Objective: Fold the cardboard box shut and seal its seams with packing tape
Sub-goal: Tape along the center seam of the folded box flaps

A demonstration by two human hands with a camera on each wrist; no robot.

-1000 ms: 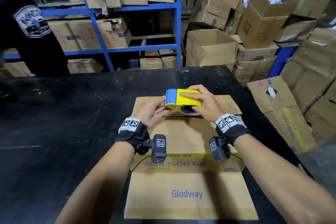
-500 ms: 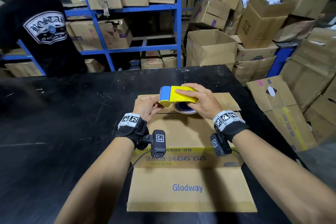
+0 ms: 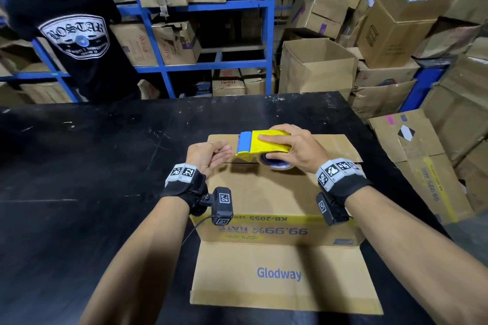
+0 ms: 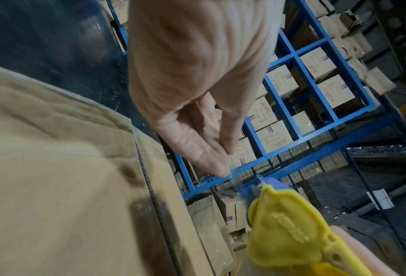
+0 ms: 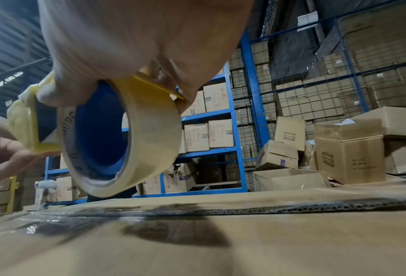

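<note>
While the flattened brown cardboard box (image 3: 274, 192) lies on the black tabletop (image 3: 92, 166), both hands work just above its far half. The right hand (image 3: 295, 149) grips a yellow plastic tape dispenser with a blue front end (image 3: 260, 143), fingers curled over the top of it and the thumb beneath; a roll of clear packing tape on a blue core (image 5: 117, 134) hangs under the dispenser, a little above the box and not touching it. The left hand (image 3: 208, 154) sits just beside the dispenser's blue end, its thumb and fingertips (image 4: 217, 166) pressed together — they seem to pinch the loose end of the clear tape (image 4: 235, 179), though that strip is thin and blurred in the left wrist view. A dark seam (image 5: 221, 211) runs across the box under the roll, with a glossy stretch of tape already on the cardboard at its left part. The near flap of the box carries the blue word "Glodway" (image 3: 278, 274). Beyond the box, past the tabletop's far edge, a blue metal shelf rack (image 3: 219, 8) holds cartons, and a person in a black printed T-shirt (image 3: 79, 42) stands to its left.
</note>
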